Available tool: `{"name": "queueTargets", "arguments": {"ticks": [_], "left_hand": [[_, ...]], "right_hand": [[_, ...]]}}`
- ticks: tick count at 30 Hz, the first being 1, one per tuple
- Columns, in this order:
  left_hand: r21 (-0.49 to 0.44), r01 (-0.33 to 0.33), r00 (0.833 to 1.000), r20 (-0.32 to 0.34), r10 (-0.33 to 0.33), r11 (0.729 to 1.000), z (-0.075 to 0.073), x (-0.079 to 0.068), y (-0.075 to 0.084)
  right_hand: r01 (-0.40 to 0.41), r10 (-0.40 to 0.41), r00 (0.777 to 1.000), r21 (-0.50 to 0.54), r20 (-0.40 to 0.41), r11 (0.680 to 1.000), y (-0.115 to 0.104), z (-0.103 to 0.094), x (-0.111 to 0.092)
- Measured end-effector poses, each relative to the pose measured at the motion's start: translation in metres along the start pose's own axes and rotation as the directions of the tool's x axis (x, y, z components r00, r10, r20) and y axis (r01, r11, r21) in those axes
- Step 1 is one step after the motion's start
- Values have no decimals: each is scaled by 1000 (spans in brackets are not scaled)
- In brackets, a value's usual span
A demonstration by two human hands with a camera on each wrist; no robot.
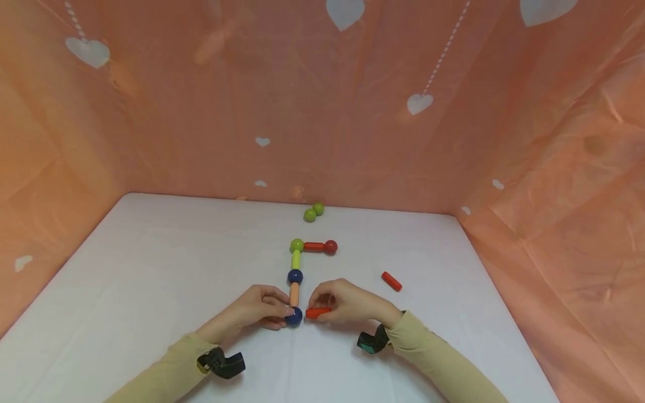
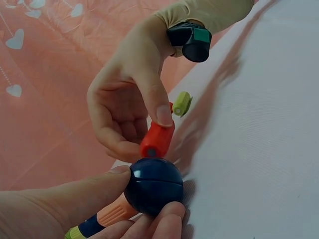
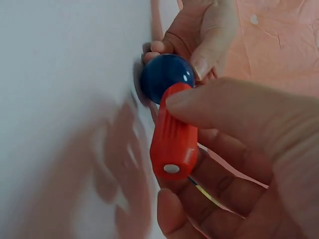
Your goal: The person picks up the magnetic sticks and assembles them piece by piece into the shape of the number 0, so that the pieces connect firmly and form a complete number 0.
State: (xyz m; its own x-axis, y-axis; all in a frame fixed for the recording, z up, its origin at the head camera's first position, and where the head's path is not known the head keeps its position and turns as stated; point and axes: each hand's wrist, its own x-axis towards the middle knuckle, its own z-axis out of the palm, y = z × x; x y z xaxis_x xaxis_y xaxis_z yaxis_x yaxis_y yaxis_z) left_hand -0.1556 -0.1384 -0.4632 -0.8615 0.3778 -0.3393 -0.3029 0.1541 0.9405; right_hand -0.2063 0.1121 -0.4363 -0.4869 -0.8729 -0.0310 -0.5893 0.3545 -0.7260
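Nearest the camera, we record a tan fabric left sleeve (image 1: 163, 364) and a matching right sleeve (image 1: 445, 358), each with a black wrist device (image 1: 229, 365) at the cuff. The left hand (image 1: 259, 306) has its fingers clamped on a glossy dark-blue ball (image 1: 294, 317). We find this ball at the near end of a chain lying on the white-covered counter (image 1: 176, 252). From it a peach ribbed rod (image 1: 294, 294) leads away to a second dark-blue ball (image 1: 295, 277), then a yellow-green rod (image 1: 295, 259) to a glossy green ball (image 1: 297, 244); there the chain turns right through a red connecting rod (image 1: 314, 247) to a dark-red ball (image 1: 331, 247).

The right hand (image 1: 350, 300) has its fingers pinched on a red faceted rod (image 1: 316, 313), one end facing the near blue ball. We place the two just beside each other; contact we cannot tell.

Right of that hand, we log a loose red rod (image 1: 391, 281) lying apart. Beyond the chain sit two loose green balls (image 1: 309, 215), side by side. Behind the counter hangs a salmon cloth (image 1: 302, 101) printed with white hearts (image 1: 420, 104).
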Motion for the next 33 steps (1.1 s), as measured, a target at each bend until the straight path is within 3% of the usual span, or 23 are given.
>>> {"name": "queueTargets", "arguments": {"ticks": [12,19,22,26,33], "left_hand": [[42,23,998,-56,-20,999,5,2,3],[58,19,997,-75,-15,998,6,1,3],[71,40,995,-93,-33,997,7,2,3],[88,54,993,-109,-44,995,9,3,4],[95,59,993,-106,-49,994,10,4,5]], "right_hand": [[-16,16,1000,35,3,999,1,8,5],[-4,4,1000,56,9,998,1,1,6],[-4,5,1000,76,-19,997,1,-14,5],[-1,7,991,42,-136,999,5,-46,7],[-33,36,934,12,-355,999,27,-99,25]]}}
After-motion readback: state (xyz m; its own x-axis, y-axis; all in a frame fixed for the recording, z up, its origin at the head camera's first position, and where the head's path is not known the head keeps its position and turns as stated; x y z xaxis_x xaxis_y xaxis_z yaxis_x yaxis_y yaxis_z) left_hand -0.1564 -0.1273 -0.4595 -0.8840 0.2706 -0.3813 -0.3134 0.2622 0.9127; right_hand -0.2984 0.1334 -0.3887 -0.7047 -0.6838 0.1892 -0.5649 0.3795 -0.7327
